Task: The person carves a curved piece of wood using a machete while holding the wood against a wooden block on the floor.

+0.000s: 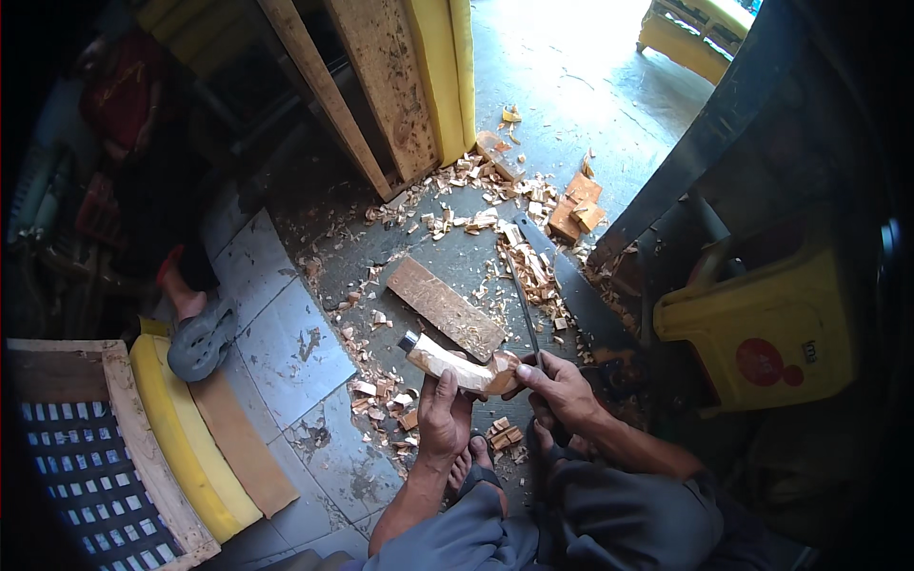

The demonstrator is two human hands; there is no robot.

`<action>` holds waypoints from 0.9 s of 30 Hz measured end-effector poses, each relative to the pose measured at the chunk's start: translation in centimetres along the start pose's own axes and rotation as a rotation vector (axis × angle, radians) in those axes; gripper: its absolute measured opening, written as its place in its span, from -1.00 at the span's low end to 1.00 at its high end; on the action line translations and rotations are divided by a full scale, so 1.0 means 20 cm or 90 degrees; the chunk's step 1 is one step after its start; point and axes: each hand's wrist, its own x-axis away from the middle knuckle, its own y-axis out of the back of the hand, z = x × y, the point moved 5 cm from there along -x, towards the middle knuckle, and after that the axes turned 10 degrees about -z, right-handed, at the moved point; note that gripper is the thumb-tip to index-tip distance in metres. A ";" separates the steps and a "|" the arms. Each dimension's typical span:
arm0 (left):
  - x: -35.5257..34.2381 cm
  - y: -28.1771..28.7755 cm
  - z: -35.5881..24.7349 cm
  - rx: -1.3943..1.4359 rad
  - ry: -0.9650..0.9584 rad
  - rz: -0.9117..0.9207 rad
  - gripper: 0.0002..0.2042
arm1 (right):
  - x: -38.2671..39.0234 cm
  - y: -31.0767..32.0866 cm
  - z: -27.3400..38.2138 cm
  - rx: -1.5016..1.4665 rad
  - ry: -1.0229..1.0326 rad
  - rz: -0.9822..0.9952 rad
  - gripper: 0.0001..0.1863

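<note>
A pale carved wooden handle (446,364), curved at its right end and with a dark shiny metal collar (409,341) at its left end, lies across my hands. My left hand (443,416) is closed around its middle from below, thumb up along the side. My right hand (562,388) is closed at the curved end, its thumb next to the wood. A long, thin dark tool (525,306), like a narrow blade or file, points away from me out of my right hand. Its grip is mostly hidden by the fingers.
A flat wooden board (447,306) lies on the floor just beyond the handle, among scattered wood chips (457,221). Wood blocks (576,206) lie farther off. A yellow plastic stool (757,333) stands at right. Another person's foot (186,297) and a grey sandal (203,341) are at left.
</note>
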 end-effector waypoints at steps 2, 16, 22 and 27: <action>0.01 0.01 -0.02 -0.018 -0.006 0.014 -0.63 | 0.00 -0.01 0.00 -0.010 -0.017 -0.006 -0.61; -0.01 0.00 -0.10 -0.365 -0.303 0.009 -0.53 | -0.08 0.08 -0.17 0.179 -0.020 -0.045 -0.57; 0.08 -0.09 -0.17 -0.748 -0.675 0.045 -0.47 | -0.06 0.08 -0.15 0.171 -0.058 -0.051 -0.57; 0.11 -0.06 -0.17 -0.775 -0.734 0.017 -0.45 | -0.05 0.07 -0.15 0.172 -0.062 -0.053 -0.56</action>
